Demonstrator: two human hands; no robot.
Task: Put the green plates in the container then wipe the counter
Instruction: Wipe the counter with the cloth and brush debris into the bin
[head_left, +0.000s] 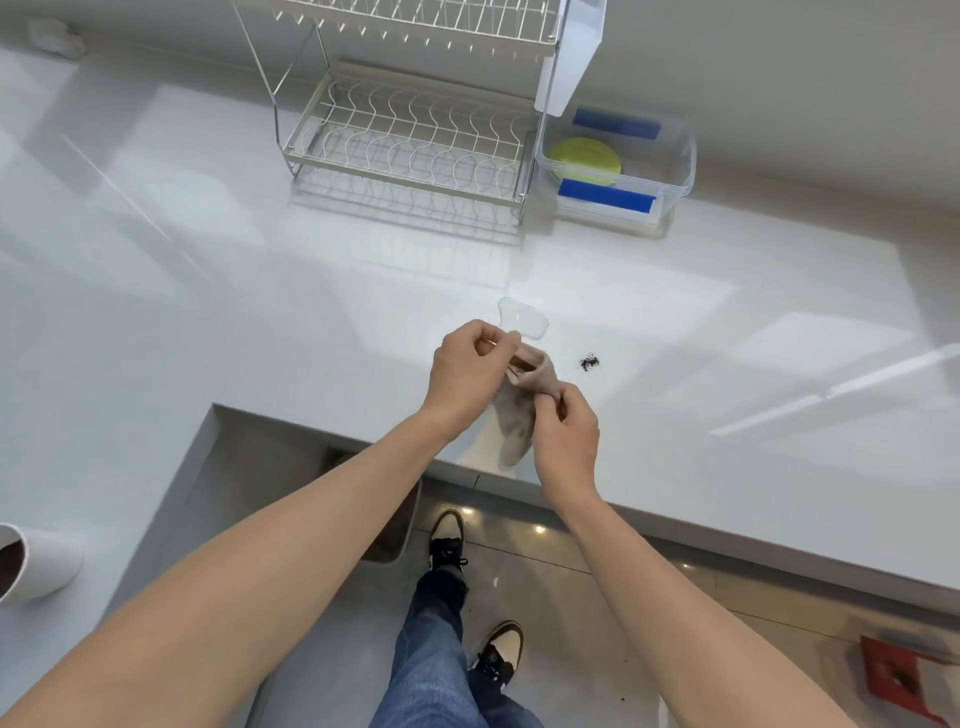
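Note:
Green plates (586, 160) lie stacked inside the clear plastic container (680, 171) with blue clips, at the back right of the white counter (260, 291). Both hands hold a beige cloth (519, 410) just above the counter's front edge: my left hand (470, 371) pinches its upper corner, my right hand (563, 431) pinches another corner lower down. The rest of the cloth hangs between them. A small puddle of water (524, 318) lies just beyond my left hand. A little heap of dark crumbs (589, 362) sits to the right of the cloth.
A two-tier wire dish rack (410, 135) stands at the back, left of the container. A white cup (36, 564) lies on the counter's left wing. Below the counter edge are the floor, my legs and shoes, a bin (397, 525) and a red object (901, 675).

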